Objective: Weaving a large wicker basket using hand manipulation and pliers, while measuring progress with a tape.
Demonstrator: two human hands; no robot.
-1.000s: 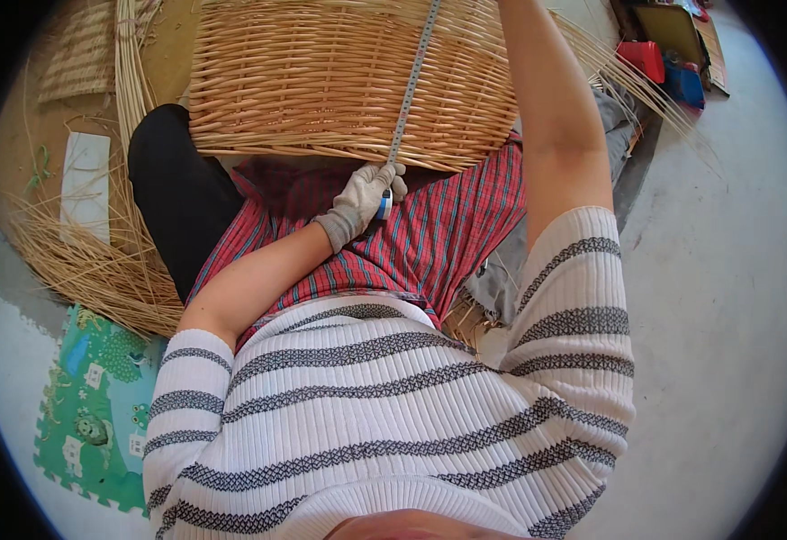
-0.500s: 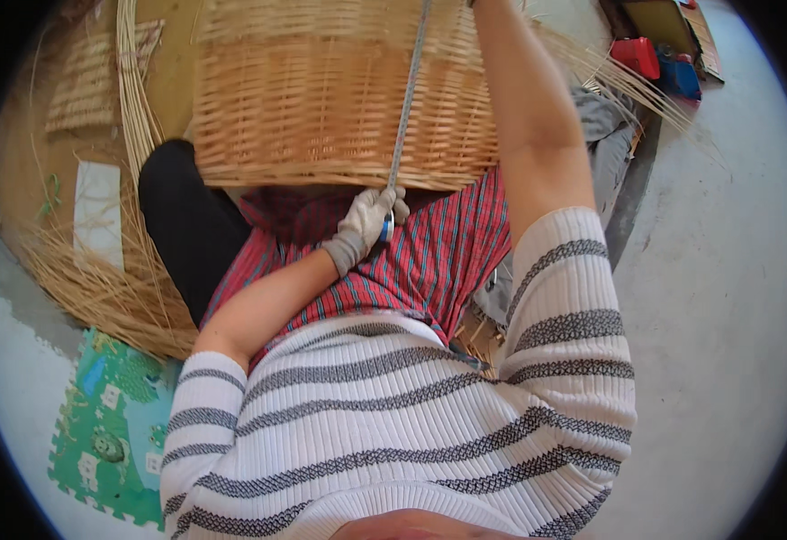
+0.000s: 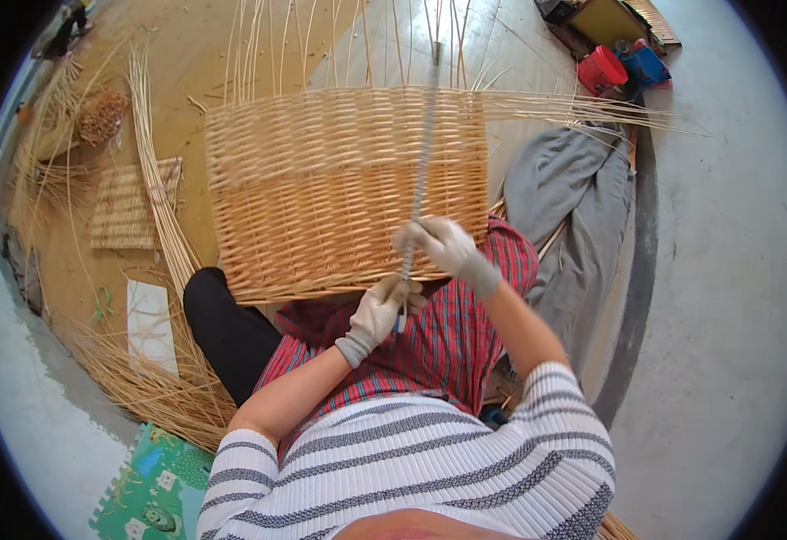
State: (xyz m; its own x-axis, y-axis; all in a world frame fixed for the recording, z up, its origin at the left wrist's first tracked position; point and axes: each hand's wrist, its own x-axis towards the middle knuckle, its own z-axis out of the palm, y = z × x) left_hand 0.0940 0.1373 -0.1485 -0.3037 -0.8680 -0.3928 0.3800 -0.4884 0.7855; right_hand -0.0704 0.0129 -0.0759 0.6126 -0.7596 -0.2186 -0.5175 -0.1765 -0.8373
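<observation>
- Wicker basket (image 3: 339, 189) is rested on the lap, so its wall is faced.
- Long metal rod (image 3: 422, 153) is grasped by both gloved hands: left hand (image 3: 377, 310) clenched below, right hand (image 3: 443, 247) just above, for control.

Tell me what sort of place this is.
Likely a basket-weaving workshop: a half-woven wicker basket on the lap, loose willow rods on the floor, and a flat woven panel nearby.

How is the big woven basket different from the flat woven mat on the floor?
The big tan wicker basket is deep with tall walls; the flat woven wicker mat lies thin. The basket rests against the person's lap, and bare stakes stick out of it; the mat lies apart on the floor. Both are pale wicker.
</observation>
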